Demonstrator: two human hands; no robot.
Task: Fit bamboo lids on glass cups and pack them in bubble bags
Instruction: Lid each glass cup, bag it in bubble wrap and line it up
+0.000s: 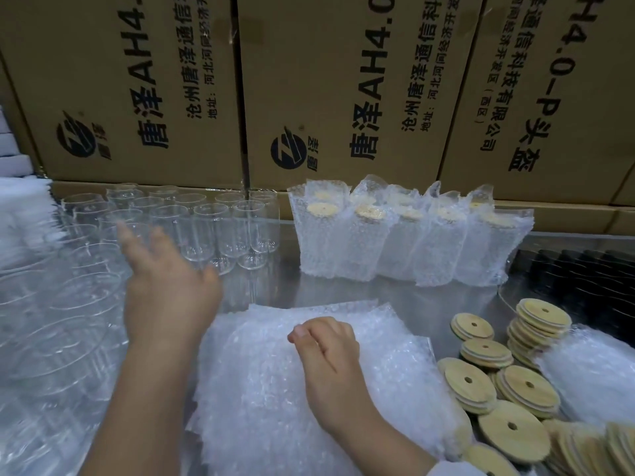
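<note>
Left hand [168, 286], blurred, is reaching open-fingered toward cups [223, 231]; right hand [330, 365] is resting curled on bags [257, 389], grip unclear. Steel table [378, 293] is fronting cartons [343, 97].

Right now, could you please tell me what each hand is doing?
Left hand: open, by the glass cups, holding nothing.
Right hand: fingers curled on the bubble bags; grip cannot be told.

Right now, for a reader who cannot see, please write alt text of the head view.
A person's left hand reaches, fingers open, toward empty glass cups on a metal table; the right hand rests, fingers curled, on a stack of bubble bags. Bamboo lids lie right, bagged cups stand behind, before cardboard boxes.
</note>
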